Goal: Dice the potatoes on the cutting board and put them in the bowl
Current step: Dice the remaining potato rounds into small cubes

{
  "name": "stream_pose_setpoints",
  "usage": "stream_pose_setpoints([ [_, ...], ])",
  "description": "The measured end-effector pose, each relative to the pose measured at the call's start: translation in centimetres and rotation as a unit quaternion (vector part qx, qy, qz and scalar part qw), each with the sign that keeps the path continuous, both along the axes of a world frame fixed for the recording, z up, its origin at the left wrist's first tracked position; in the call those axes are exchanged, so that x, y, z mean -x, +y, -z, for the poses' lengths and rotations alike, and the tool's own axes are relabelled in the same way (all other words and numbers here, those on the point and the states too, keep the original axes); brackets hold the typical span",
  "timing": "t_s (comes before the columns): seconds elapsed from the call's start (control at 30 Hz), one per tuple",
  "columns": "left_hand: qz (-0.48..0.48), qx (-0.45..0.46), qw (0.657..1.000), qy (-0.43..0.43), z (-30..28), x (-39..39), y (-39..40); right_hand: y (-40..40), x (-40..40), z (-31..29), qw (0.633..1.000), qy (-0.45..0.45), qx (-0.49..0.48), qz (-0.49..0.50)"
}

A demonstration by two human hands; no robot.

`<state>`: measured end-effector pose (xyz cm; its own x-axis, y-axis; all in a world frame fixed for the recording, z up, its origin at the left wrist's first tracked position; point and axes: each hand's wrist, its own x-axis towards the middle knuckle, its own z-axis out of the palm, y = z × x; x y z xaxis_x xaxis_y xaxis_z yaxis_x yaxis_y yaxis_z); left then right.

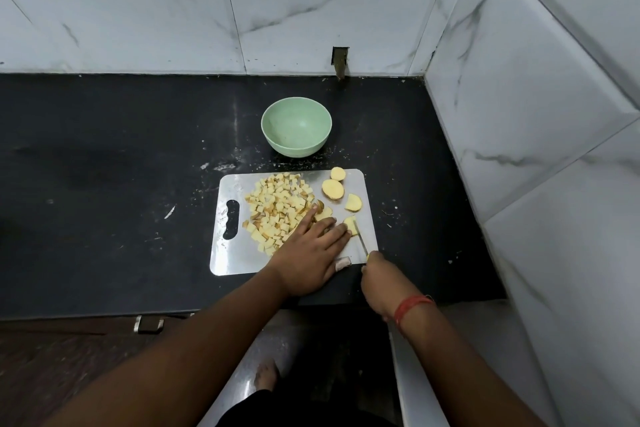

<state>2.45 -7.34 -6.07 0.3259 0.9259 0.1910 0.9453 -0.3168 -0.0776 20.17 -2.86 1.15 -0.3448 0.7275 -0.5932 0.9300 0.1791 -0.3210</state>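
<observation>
- On the dark bench (104,184), the steel cutting board (239,260) lies with its handle slot to my left, so the working end sits under my hands.
- My left hand (311,253) lies flat, fingers (341,230) spread and stretched onto the potato piece (350,224); I judge this pins it and fences off the diced heap (277,208) beside it.
- My right hand (381,282) is curled tight around the knife (362,241), just off the board's near right corner.
- That blade runs away from me, leaning a little left, its tip at the pinned piece; its long axis lies across the board's length.
- Three uncut slices (333,189) wait, cut faces up, near the far right corner, clear of the heap.
- Beyond the board, apart from it, the green bowl (296,107) stands upright with no potato inside.
</observation>
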Motion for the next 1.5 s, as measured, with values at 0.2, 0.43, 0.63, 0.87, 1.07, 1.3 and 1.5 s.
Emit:
stream_pose_setpoints([
  [0.2,-0.001,-0.011,1.0,-0.005,0.4,-0.1,-0.2,-2.5,-2.3,-0.3,1.0,0.008,-0.023,0.017],
  [0.43,0.006,-0.026,1.0,-0.014,0.8,0.0,-0.5,-1.0,0.0,-1.0,0.997,0.021,-0.055,0.041],
  [0.63,0.004,-0.028,0.999,-0.024,0.9,-0.1,-0.4,0.2,2.4,-0.6,0.998,-0.037,-0.015,0.038],
  [0.87,-0.005,-0.025,1.0,-0.014,0.7,-0.2,-0.2,-1.7,0.0,0.6,1.0,-0.011,-0.011,0.021],
  [1.07,-0.015,-0.035,0.999,-0.02,0.9,-0.3,-0.3,-3.1,-2.7,0.2,0.999,0.033,-0.038,0.021],
  [1.3,-0.017,-0.048,0.998,-0.034,0.6,-0.4,-0.7,-0.8,-1.1,-0.2,0.997,0.053,-0.056,0.024],
  [1.5,-0.02,-0.038,0.998,-0.039,0.5,-0.3,-0.6,0.3,0.2,-0.4,0.999,0.022,-0.044,0.002],
])
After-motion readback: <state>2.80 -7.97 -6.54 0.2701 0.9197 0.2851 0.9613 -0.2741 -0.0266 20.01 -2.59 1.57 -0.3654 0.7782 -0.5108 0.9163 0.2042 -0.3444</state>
